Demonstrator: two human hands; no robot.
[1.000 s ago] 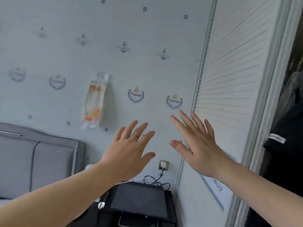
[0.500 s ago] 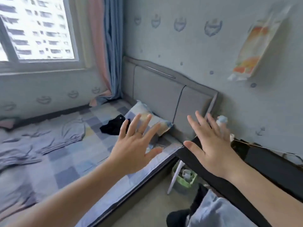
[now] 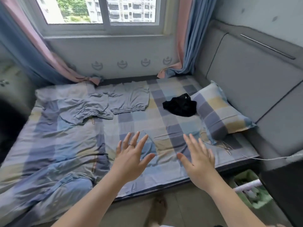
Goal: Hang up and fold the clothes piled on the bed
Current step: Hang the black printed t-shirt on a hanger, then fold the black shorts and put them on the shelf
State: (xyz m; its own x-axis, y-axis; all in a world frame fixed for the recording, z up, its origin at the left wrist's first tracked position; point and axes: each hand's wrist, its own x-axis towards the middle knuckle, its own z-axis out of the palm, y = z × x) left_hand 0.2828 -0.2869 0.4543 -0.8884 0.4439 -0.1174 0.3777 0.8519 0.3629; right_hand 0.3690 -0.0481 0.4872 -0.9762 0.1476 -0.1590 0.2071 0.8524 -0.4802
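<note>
The bed (image 3: 134, 118) carries a checked blue, grey and yellow sheet. Grey-blue garments (image 3: 105, 102) lie spread at its far left, near the window wall. A crumpled black garment (image 3: 180, 104) sits at the far right, touching the checked pillow (image 3: 219, 110). More grey-blue cloth (image 3: 49, 190) lies rumpled at the near left edge. My left hand (image 3: 131, 156) and my right hand (image 3: 198, 159) hover over the bed's near edge, fingers spread and straight, holding nothing.
A grey padded headboard (image 3: 255, 76) runs along the right. Blue and pink curtains (image 3: 185, 46) hang beside the window (image 3: 101, 12). A dark bedside table (image 3: 285, 185), a white cable (image 3: 265, 158) and a green bin (image 3: 247, 185) stand at the near right. My foot (image 3: 157, 210) is on the floor.
The view has swung left from the wardrobe and wall to the bed. Both hands have stayed raised and spread in front of me, holding nothing.
</note>
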